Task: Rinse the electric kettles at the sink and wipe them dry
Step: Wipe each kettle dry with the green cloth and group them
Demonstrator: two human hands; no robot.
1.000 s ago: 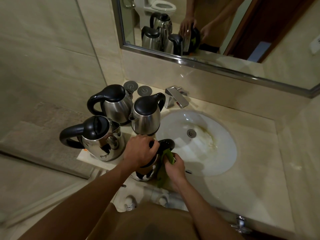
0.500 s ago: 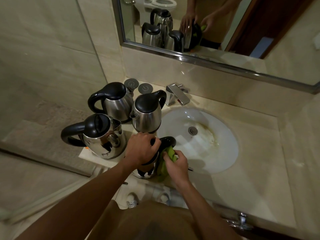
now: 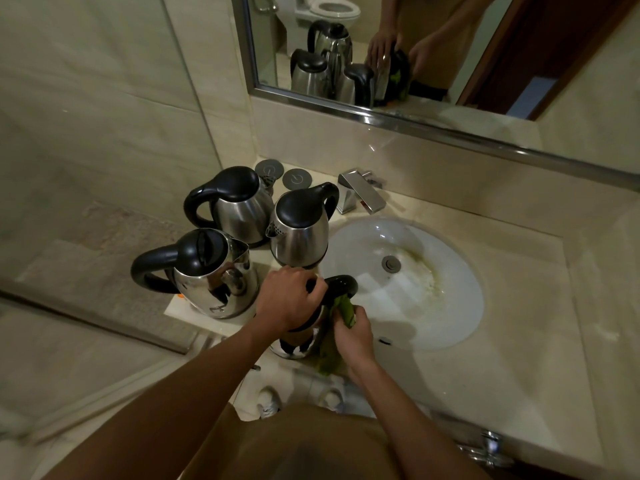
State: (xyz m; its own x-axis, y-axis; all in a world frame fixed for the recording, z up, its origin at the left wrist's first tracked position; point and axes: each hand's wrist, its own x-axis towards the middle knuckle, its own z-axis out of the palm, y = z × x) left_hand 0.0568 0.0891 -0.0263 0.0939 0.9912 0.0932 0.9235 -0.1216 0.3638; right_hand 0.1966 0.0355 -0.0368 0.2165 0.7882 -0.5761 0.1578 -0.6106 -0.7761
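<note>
A steel kettle with a black handle [image 3: 341,285] stands at the counter's front edge, left of the white sink [image 3: 460,306]. My left hand [image 3: 289,297] presses down on its lid and hides most of it. My right hand [image 3: 351,332] holds a green cloth [image 3: 334,344] against the kettle's right side. Three more steel kettles with black lids stand behind: one at the back left [image 3: 235,206], one at the back right [image 3: 299,230], and a shinier one at the front left [image 3: 211,271].
A chrome faucet [image 3: 362,195] sits behind the basin, with two round grey kettle bases [image 3: 282,173] to its left. A mirror [image 3: 415,64] hangs above the beige counter [image 3: 519,358]. A glass shower wall stands at the left. Shoes show on the floor below.
My right hand has slid the green cloth a little down the kettle's side. My left hand stays on the lid. The view has shifted slightly.
</note>
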